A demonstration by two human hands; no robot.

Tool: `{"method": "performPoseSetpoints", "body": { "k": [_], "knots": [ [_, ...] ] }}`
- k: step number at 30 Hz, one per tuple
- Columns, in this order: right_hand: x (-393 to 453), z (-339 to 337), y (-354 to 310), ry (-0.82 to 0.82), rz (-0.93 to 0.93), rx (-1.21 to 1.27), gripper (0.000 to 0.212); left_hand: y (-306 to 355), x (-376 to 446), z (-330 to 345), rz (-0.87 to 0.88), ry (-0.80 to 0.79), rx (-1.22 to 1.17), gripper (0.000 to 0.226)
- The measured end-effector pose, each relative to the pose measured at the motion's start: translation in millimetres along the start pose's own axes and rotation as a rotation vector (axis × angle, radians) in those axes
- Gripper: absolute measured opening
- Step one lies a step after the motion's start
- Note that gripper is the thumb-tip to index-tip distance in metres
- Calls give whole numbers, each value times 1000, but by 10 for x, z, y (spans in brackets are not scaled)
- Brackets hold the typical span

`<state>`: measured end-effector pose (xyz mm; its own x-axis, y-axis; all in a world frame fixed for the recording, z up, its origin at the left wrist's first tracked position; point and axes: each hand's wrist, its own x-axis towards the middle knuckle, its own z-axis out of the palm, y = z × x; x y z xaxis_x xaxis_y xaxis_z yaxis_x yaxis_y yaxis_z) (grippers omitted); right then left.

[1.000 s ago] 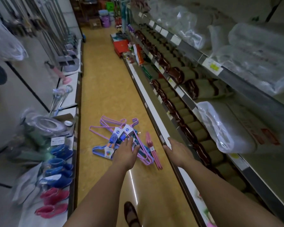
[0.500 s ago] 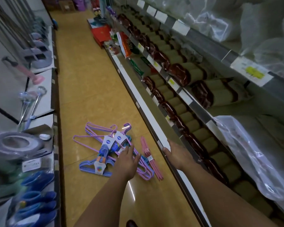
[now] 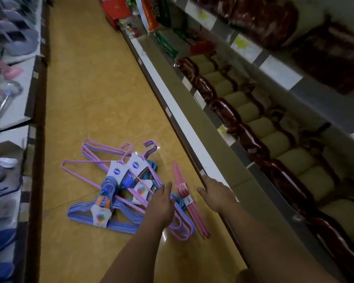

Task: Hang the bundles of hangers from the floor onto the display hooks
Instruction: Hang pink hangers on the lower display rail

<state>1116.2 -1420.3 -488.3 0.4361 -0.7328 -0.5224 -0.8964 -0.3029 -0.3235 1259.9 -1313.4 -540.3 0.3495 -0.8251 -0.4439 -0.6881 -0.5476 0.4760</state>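
Several bundles of hangers lie in a heap on the yellow floor: purple bundles (image 3: 102, 158) with white labels, a blue bundle (image 3: 82, 215) in front, and a thin pink bundle (image 3: 189, 203) at the right. My left hand (image 3: 161, 203) reaches down over the right side of the heap with straight fingers, just above the purple and blue hangers. Beside the low shelf's edge, my right hand (image 3: 216, 194) hangs with relaxed fingers, holding nothing, right of the pink bundle. No display hooks are plainly in view.
A long shelf unit (image 3: 192, 123) with brown and green rolled goods runs along the right of the aisle. Another low white shelf (image 3: 14, 94) with wrapped goods lines the left. Red boxes (image 3: 116, 9) stand on the floor at the far end.
The camera has tipped down and come closer to the heap. Both hands have sunk lower toward the hangers, the left one now right over the heap.
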Motion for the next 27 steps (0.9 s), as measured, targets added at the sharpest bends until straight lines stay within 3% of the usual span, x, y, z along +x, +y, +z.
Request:
{"method": "performPoseSetpoints", "body": {
  "k": [4, 14, 21, 27],
  "knots": [
    [646, 573, 211, -56, -13, -18, 54, -269, 552, 506, -13, -47, 89, 78],
    [1665, 1593, 345, -104, -4, 102, 70, -684, 1434, 1451, -28, 14, -108, 91],
    [1921, 1931, 434, -119, 7, 284, 58, -605, 1642, 1533, -240, 13, -655, 81],
    [1928, 2045, 468, -77, 72, 566, 64, -449, 1808, 1584, -464, -9, -1094, 47]
  ]
}}
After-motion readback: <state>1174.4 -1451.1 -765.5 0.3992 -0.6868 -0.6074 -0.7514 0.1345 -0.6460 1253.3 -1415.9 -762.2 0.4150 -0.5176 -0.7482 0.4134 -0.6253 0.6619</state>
